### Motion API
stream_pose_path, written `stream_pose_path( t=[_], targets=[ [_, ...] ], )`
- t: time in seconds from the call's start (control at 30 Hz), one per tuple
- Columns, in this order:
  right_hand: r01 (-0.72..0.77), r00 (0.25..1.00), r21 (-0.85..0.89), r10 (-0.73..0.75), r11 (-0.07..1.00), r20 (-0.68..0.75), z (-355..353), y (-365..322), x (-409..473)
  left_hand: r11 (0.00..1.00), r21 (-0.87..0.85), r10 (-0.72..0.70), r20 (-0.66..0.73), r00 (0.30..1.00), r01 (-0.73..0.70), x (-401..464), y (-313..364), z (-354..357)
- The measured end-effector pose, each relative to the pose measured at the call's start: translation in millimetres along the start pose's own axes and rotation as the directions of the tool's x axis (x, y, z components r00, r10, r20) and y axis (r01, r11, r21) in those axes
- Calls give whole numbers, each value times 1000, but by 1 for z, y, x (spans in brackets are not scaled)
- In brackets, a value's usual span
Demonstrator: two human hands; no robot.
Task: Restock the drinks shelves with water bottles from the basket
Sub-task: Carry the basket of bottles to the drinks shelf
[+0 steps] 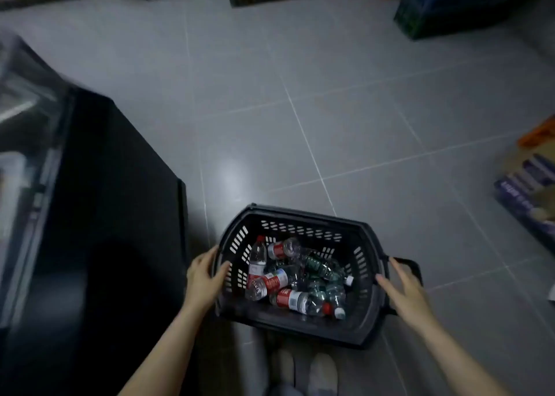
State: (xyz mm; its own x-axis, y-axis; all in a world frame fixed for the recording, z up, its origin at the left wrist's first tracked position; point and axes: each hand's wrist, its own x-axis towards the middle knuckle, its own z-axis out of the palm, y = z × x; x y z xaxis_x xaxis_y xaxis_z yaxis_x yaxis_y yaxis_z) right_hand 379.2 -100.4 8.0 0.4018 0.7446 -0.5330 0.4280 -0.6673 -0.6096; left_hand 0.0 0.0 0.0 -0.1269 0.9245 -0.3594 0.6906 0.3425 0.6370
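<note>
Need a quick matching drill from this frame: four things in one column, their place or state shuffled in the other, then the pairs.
Things
1. left hand
2. right hand
3. water bottles
4. basket

Place or state
A. lying jumbled inside the basket
B. fingers curled over the basket's left rim
C. on the grey tiled floor, beside a dark cabinet
D. fingers spread, at the basket's right rim by the handle

Pairs: 1-B, 2-D, 3-A, 4-C
</note>
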Motion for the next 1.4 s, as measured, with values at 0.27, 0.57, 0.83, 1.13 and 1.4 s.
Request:
stream_pose_path(
  t=[0.27, 0.57, 0.83, 1.13, 1.4],
  targets=[
    [-60, 997, -91, 57, 994, -43, 81, 106, 108, 996, -80, -44, 86, 995, 51, 117, -104, 87],
    [80, 991, 114, -67, 990, -113, 82, 115, 119, 999, 33, -38, 17, 999, 37, 126, -107, 96],
    [-48, 999, 161, 47, 986, 6, 26, 94, 85, 984, 161, -96, 110, 989, 78, 91, -61, 60],
    [-143, 985, 228, 162, 963, -68, -64, 86, -39, 973, 226, -16, 257, 966, -44, 24, 60, 14],
    [-222, 933, 383, 309, 897, -184, -124, 127, -164, 901, 336, 101, 453, 886, -275, -37, 153, 30]
  ],
)
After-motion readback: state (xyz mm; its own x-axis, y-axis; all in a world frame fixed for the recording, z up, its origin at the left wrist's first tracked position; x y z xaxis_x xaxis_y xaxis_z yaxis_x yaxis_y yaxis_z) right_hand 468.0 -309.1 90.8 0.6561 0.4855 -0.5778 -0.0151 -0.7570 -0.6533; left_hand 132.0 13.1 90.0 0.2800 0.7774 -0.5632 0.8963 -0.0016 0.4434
